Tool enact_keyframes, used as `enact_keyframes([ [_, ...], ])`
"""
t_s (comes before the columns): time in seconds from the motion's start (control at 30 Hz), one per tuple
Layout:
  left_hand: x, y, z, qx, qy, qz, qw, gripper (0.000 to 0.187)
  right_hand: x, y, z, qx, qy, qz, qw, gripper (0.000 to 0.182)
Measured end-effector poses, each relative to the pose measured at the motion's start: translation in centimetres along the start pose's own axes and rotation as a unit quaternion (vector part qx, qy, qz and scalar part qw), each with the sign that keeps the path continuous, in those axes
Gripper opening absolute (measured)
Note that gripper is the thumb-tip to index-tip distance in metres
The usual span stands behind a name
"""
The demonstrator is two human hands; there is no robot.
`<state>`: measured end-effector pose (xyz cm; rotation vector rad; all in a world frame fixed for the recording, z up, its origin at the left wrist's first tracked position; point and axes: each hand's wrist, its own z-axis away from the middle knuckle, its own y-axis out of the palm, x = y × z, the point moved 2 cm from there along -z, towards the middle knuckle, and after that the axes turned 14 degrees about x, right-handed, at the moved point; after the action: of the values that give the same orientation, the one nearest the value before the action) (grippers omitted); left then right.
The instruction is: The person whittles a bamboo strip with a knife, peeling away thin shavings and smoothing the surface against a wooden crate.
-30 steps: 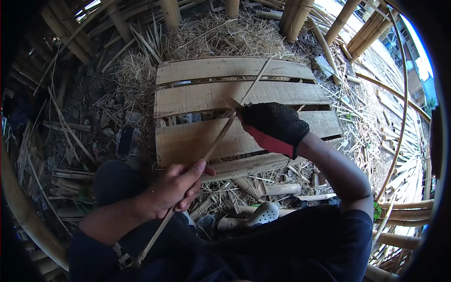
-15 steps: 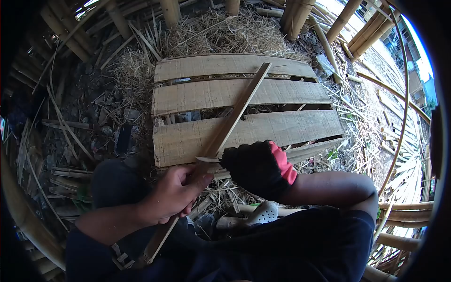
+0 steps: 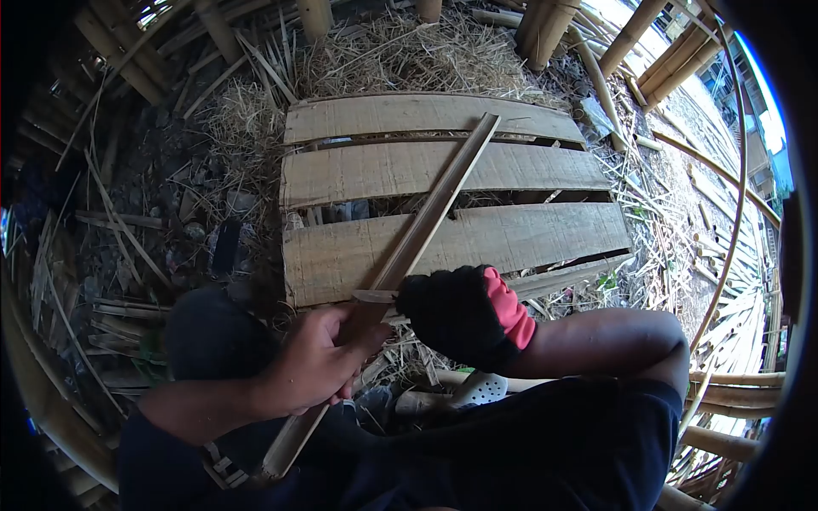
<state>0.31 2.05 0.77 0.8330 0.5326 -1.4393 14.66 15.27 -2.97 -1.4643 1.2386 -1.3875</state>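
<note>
A long split bamboo strip slants across the slatted wooden platform, its hollow inner face showing. Its lower end comes back past my left wrist toward my lap. My left hand is bare and wrapped round the strip near the platform's front edge. In a black glove with a red cuff, my right hand is closed on a knife; the glove hides the handle. The short blade lies across the strip just beyond my left fingers and appears to touch it.
Dry straw and bamboo scraps cover the ground around the platform. Upright bamboo posts stand behind it. A long thin bamboo strip arcs down the right side. A perforated light shoe shows below my right hand.
The bamboo strip has rolled slightly in my left hand, so more of its hollow face shows. The knife stays across it at nearly the same place.
</note>
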Motion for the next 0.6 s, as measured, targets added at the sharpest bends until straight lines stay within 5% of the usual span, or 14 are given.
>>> enact_keyframes([
  [0.1,0.3,-0.4,-0.1,0.000,0.009,0.014,1.000,0.026,0.2,0.0,-0.4,-0.008,0.001,0.108,0.994,0.011],
  [0.6,-0.7,-0.6,0.3,-0.021,0.045,0.034,0.998,0.029,-0.6,-2.0,-2.1,-0.022,0.022,0.051,0.998,0.010],
])
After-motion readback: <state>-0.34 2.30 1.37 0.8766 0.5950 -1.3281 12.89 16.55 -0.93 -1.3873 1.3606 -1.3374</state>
